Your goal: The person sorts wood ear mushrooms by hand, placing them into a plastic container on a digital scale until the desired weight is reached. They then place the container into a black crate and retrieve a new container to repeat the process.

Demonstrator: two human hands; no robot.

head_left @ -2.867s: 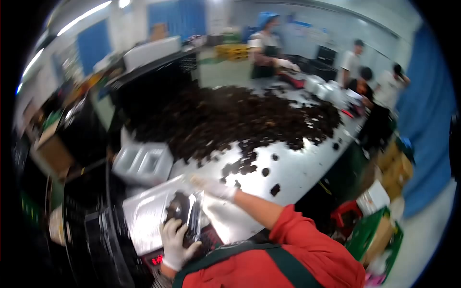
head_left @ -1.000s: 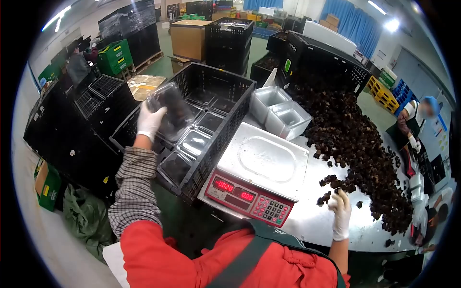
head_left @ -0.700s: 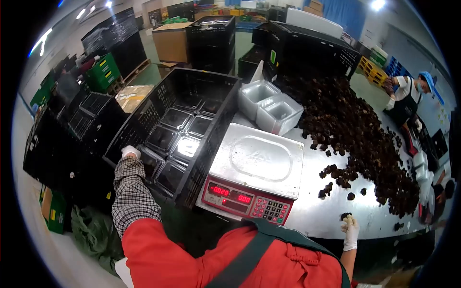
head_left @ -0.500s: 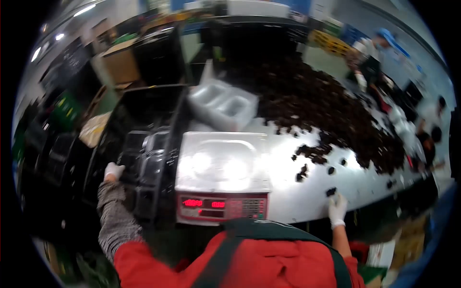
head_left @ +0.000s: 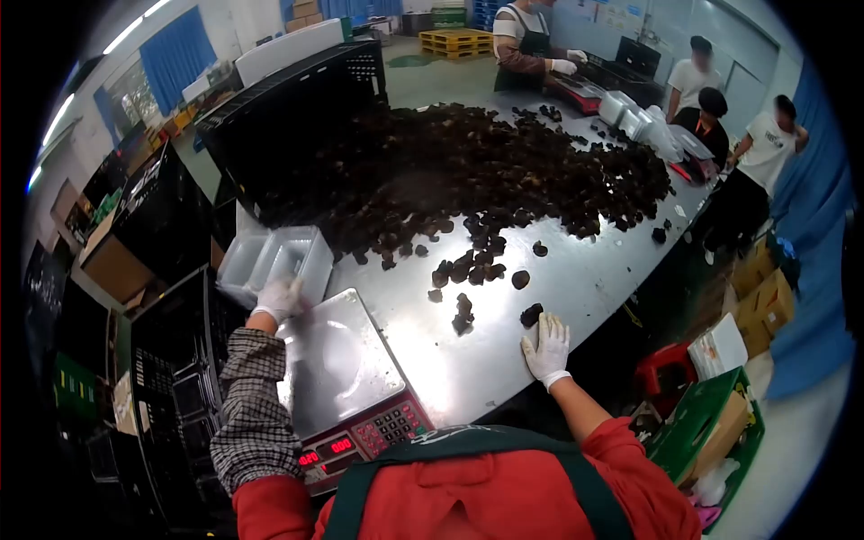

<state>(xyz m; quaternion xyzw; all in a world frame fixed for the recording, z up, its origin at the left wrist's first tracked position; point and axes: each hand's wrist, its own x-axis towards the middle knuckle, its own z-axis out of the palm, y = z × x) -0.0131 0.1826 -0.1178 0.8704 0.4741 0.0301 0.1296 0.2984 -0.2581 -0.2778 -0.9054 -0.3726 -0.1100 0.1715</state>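
My left hand, in a white glove, is at the near edge of the stacked clear plastic trays, left of the metal table; motion blurs its fingers. Just below it is the silver weighing scale, its pan bare and its red display lit. My right hand, also gloved, lies flat on the metal table with fingers extended, beside a single dark piece. Beyond both hands spreads a large heap of dark, lumpy pieces.
Black crates stand behind the heap, and another black crate holds trays at the left. A green crate and cardboard boxes are at the right. Across the table a person works; several people stand at the far right.
The view has turned to the right. My left hand has moved from the black crate to the clear tray stack. My right hand still rests on the table by the dark piece.
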